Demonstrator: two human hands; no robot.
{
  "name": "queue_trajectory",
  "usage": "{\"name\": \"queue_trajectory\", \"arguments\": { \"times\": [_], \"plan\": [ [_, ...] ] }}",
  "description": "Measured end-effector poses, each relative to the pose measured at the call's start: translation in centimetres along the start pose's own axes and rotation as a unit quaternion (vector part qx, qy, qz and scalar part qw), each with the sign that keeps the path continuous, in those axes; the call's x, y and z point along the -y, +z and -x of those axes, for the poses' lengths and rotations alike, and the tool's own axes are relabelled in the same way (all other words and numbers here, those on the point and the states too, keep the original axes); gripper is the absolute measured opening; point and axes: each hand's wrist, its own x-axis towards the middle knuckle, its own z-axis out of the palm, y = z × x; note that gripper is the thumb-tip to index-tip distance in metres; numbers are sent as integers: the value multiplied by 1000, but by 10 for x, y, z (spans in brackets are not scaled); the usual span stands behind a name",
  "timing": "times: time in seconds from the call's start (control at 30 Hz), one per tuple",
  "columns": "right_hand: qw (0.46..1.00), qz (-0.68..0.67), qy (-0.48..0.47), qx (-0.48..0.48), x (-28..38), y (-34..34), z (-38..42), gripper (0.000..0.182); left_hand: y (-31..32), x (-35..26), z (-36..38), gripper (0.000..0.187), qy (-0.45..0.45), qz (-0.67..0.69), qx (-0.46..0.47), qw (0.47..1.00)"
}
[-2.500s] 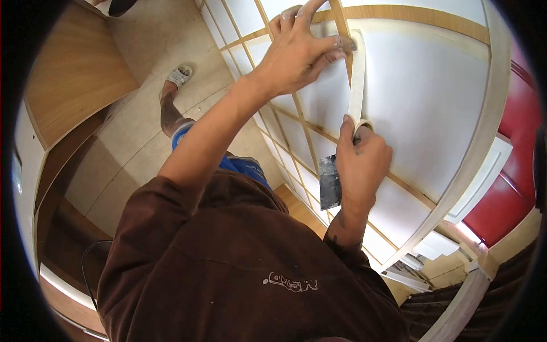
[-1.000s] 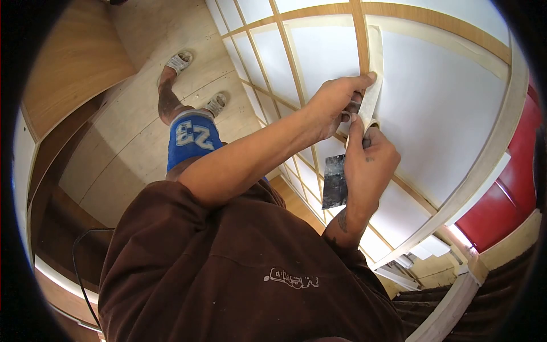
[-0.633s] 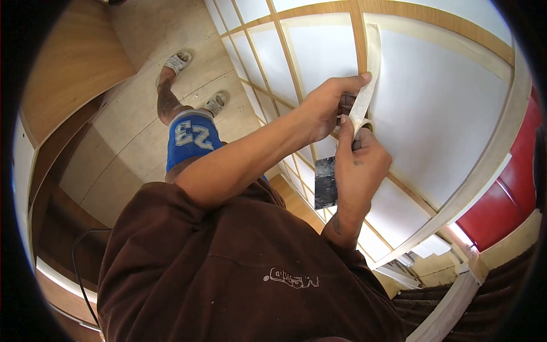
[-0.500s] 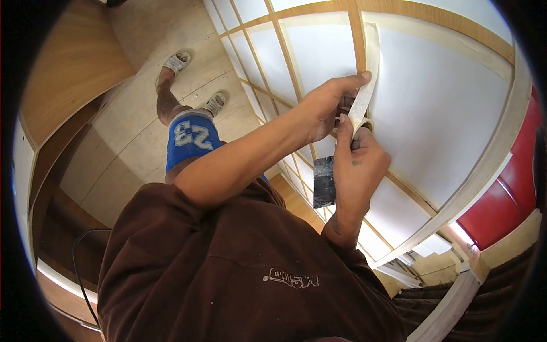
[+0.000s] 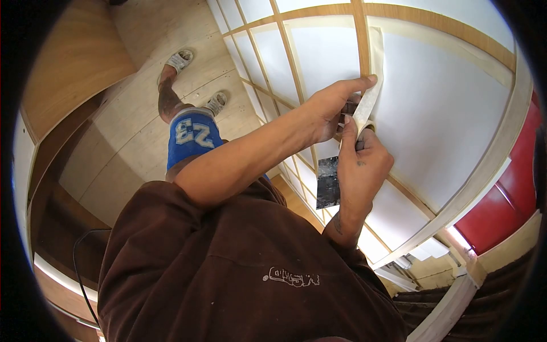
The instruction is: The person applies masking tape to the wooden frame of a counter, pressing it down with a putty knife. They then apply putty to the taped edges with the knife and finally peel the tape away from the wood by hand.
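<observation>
A strip of pale masking tape (image 5: 376, 54) runs down a white panel (image 5: 439, 114) beside a wooden strip (image 5: 360, 40). My left hand (image 5: 333, 108) has its thumb on the tape near the wood's edge, its other fingers curled beneath. Just below, my right hand (image 5: 367, 168) pinches the tape's lower stretch with the thumb and holds the tape roll (image 5: 370, 125), which is partly hidden by the fingers. A dark, paint-speckled flat blade (image 5: 328, 183) sticks out from under the right hand; its handle is hidden.
Wooden strips divide the white panels into a grid. Plywood flooring (image 5: 131, 97) lies at the upper left, near my sandalled feet. A wooden cabinet (image 5: 74, 68) and black cable (image 5: 74, 256) are at the left. A red surface (image 5: 496, 211) shows at the right.
The view has shifted slightly, and both hands appear a little further right and lower. Their hold on the tape looks the same.
</observation>
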Motion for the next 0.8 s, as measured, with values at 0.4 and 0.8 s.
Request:
{"name": "queue_trajectory", "arguments": {
  "times": [0.4, 0.8],
  "plan": [
    [1000, 9, -8, 3, 1, 0, -2, 50, 7, 1, 2, 51, 43, -67, -53, 995],
    [999, -50, 9, 17, -2, -6, -6, 45, 6, 11, -9, 50, 316, -224, -195, 901]
  ]
}}
